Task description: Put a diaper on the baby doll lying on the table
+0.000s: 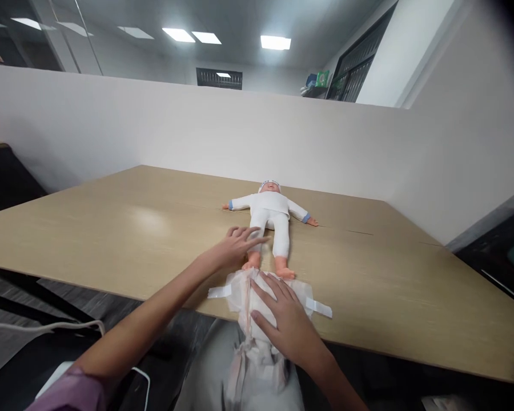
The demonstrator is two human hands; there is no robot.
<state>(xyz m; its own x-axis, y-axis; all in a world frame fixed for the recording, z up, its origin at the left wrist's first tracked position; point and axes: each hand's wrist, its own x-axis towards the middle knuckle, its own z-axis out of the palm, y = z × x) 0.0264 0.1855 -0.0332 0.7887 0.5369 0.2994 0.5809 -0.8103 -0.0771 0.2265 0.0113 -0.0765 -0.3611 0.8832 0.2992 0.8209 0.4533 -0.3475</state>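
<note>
A baby doll (270, 202) in a white outfit with blue cuffs lies on its back on the table, its bare feet towards me. Just below the feet, an unfolded diaper (259, 302) hangs over the table's front edge, its two white side tabs spread outwards. My right hand (280, 314) rests flat on the diaper with the fingers stretched out. By the doll's leg on the left of the picture is my left hand (237, 246), fingers spread and holding nothing; whether its fingertips touch the leg, I cannot tell.
The wooden table (111, 228) runs back to a low white wall (197, 131). A dark chair (21, 365) with white cables stands at the lower left. Dark objects (501, 245) are beyond the table's right edge.
</note>
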